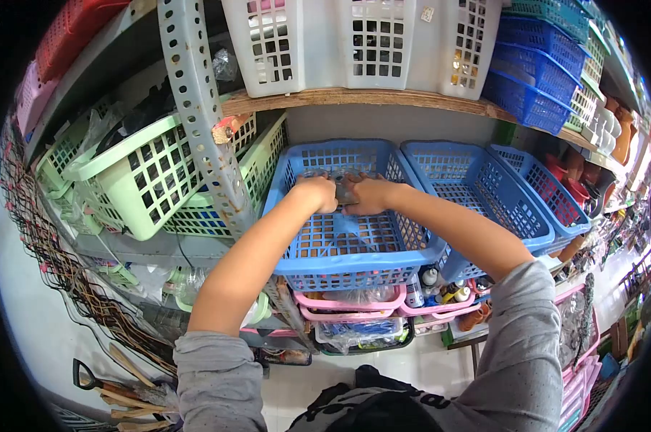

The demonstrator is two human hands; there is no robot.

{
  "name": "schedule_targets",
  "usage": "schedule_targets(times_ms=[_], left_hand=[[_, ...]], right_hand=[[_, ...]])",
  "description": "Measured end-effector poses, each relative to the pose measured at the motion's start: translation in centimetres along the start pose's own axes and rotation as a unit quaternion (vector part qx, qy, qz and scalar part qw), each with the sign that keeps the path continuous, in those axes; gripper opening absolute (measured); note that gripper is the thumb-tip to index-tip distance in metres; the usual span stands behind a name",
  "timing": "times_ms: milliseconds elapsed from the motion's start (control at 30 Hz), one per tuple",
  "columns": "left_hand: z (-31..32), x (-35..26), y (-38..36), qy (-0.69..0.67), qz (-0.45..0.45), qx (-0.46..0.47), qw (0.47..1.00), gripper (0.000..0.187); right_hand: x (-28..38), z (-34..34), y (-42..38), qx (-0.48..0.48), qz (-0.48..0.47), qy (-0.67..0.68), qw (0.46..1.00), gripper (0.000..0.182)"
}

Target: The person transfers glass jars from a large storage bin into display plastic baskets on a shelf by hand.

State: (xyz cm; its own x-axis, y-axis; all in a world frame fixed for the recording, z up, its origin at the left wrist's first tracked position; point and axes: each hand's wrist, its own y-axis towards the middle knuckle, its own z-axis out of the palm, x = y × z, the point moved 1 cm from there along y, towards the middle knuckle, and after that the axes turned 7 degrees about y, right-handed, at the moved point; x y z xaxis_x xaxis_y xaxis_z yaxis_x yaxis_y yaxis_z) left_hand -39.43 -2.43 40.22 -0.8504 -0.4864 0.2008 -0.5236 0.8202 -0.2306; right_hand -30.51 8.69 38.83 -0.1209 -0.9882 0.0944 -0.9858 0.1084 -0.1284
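Note:
Both arms reach into a blue plastic basket (340, 261) on the shelf. Inside it, toward the back, my left hand (317, 193) is closed, its fingers curled down and partly hidden. Close beside it, my right hand (368, 196) is bent around the same spot, also closed. Between the two hands sits a small dark grey, partly see-through item (345, 190); its kind is not clear. Below the hands, the basket's slatted floor shows, with a solid blue patch in its middle.
To the right stand a second blue basket (516, 225) and a third one (574, 229). A perforated metal post (208, 122) rises at left, beside a light green basket (134, 209). White baskets (318, 50) stand on the wooden shelf (368, 98) above. Pink trays (350, 305) sit below.

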Motion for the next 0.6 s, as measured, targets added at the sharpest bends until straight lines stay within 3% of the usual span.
schedule_targets(times_ms=[67, 367, 533, 600], left_hand=[[-0.5, -0.8, -2.0, 0.052, 0.011, -0.082, 0.995, 0.064], [-1.0, -5.3, -12.1, 0.044, 0.094, -0.255, 0.962, 0.061], [0.5, -11.8, -20.5, 0.038, 0.171, -0.383, 0.907, 0.055], [1.7, -14.1, -22.6, 0.021, 0.194, -0.393, 0.899, 0.055]], right_hand=[[0.7, -0.6, -1.7, -0.025, -0.008, 0.001, 1.0, 0.076], [3.8, -1.1, -13.7, -0.213, -0.076, -0.007, 0.974, 0.052], [6.8, 0.4, -24.9, -0.293, -0.083, -0.021, 0.952, 0.048], [7.3, 1.8, -28.8, -0.334, -0.095, -0.008, 0.938, 0.046]])
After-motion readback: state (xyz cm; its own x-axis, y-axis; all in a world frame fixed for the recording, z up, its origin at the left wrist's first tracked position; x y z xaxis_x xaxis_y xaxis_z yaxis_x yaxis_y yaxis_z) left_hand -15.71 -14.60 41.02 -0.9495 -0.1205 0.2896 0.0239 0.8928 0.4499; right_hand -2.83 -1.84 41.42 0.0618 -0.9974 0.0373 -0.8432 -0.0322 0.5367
